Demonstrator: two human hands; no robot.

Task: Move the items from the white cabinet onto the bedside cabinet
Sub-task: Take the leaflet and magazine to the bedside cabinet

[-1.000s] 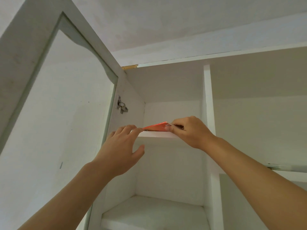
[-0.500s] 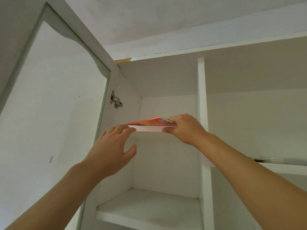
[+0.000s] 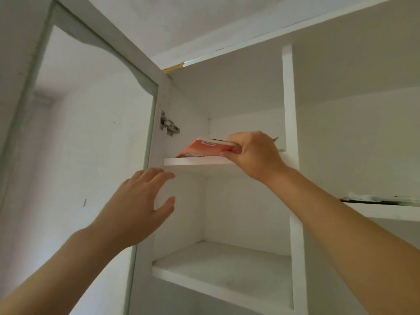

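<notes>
Right hand [image 3: 254, 155] up at the top shelf [image 3: 197, 160] of the white cabinet [image 3: 287, 98], fingers and thumb pinching an orange packet [image 3: 202, 149], its near edge tilted up off the shelf. Left hand [image 3: 138, 205] hovers just below, fingers spread, holding nothing. Door [image 3: 91, 133] wide open.

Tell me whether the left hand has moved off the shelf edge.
Yes. The left hand has dropped below the upper shelf edge it touched earlier, now hanging apart from it.
</notes>
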